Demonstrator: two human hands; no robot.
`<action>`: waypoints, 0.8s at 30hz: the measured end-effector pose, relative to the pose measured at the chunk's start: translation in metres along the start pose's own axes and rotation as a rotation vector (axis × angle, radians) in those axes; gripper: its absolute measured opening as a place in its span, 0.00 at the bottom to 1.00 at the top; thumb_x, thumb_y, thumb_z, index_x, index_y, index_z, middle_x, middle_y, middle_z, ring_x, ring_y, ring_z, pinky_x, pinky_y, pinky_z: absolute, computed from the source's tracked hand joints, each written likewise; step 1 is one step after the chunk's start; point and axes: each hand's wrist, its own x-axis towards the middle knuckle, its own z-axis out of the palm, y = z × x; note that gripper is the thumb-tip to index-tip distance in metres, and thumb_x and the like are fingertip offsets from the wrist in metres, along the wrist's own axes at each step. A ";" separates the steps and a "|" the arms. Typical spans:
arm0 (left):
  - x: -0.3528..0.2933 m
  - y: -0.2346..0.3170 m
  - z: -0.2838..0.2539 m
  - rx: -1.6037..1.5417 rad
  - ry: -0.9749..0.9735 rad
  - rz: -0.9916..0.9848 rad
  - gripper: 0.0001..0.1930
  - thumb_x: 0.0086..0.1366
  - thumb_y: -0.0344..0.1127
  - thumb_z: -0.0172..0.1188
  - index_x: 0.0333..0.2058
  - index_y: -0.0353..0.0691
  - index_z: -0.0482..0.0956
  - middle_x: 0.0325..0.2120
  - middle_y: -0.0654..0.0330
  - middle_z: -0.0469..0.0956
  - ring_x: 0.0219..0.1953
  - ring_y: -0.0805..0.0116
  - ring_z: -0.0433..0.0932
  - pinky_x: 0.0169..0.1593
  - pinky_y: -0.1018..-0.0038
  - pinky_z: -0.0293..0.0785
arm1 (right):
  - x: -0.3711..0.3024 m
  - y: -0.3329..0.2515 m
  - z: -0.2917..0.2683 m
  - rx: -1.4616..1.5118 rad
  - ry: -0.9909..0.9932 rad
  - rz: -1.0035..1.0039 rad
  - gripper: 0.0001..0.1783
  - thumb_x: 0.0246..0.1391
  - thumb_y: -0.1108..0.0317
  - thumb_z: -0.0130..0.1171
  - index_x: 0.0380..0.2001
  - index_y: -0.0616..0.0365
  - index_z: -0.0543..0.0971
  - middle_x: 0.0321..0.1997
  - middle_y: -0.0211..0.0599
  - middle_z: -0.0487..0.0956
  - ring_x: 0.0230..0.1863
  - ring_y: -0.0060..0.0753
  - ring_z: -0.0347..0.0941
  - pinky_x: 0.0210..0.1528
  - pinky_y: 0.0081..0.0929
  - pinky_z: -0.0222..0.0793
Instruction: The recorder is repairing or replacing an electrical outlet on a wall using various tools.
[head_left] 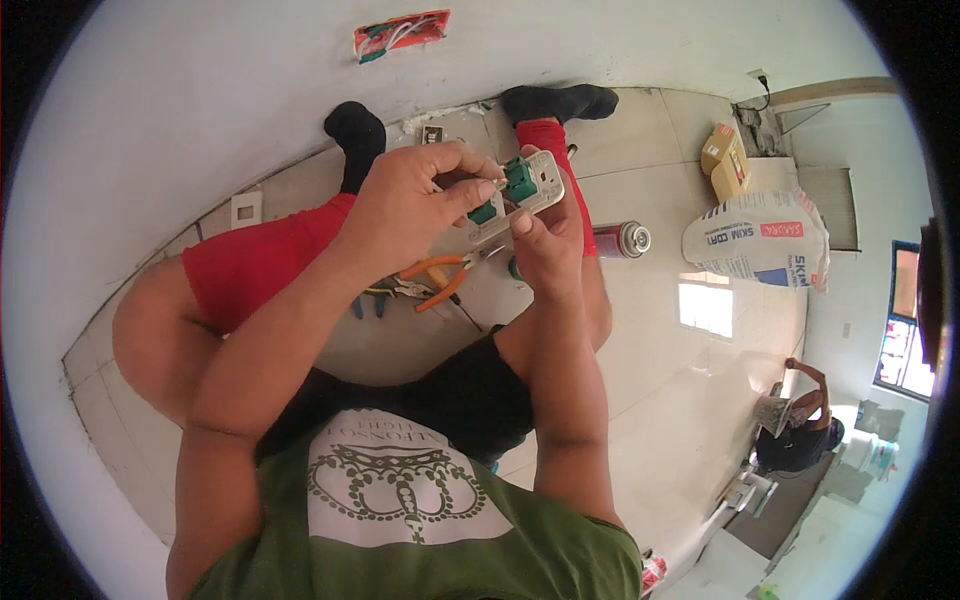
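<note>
My right hand [548, 235] grips a white wall outlet plate [545, 180], its back with green socket modules [519, 180] turned up. The thumb presses along the plate's near edge. Above the plate, my left hand [425, 190] is closed in a pinch beside the modules. What lies between its fingertips is too small to make out. Under the hands, orange-handled pliers [440, 285] lie on the floor between my legs. Another pair of pliers [372, 300] and a thin screwdriver [466, 312] are close by.
An orange wall box [402, 36] with loose wires is set in the wall ahead. A white frame [246, 209] rests by my left leg. To the right are a can [628, 240], a filled sack [760, 240] and a cardboard box [726, 162]. Another person [800, 435] crouches farther right.
</note>
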 end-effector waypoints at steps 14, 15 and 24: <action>0.006 0.012 -0.004 0.282 -0.016 0.094 0.09 0.66 0.29 0.62 0.42 0.32 0.84 0.32 0.56 0.85 0.29 0.75 0.82 0.34 0.76 0.79 | 0.001 0.010 -0.006 0.025 -0.032 0.007 0.48 0.47 0.62 0.79 0.67 0.62 0.65 0.59 0.37 0.74 0.61 0.33 0.71 0.65 0.34 0.65; 0.005 0.013 -0.004 0.314 -0.018 0.066 0.09 0.65 0.29 0.62 0.42 0.32 0.84 0.30 0.56 0.85 0.29 0.75 0.83 0.34 0.76 0.79 | 0.000 0.010 -0.007 0.008 -0.031 -0.002 0.48 0.47 0.61 0.79 0.67 0.62 0.65 0.59 0.37 0.74 0.61 0.33 0.71 0.65 0.35 0.64; 0.004 0.011 -0.005 0.321 -0.003 0.066 0.07 0.63 0.29 0.62 0.38 0.33 0.84 0.26 0.57 0.84 0.27 0.76 0.81 0.34 0.76 0.77 | -0.003 0.008 0.000 -0.043 -0.018 0.018 0.50 0.46 0.55 0.80 0.67 0.63 0.65 0.59 0.37 0.74 0.61 0.33 0.71 0.64 0.34 0.65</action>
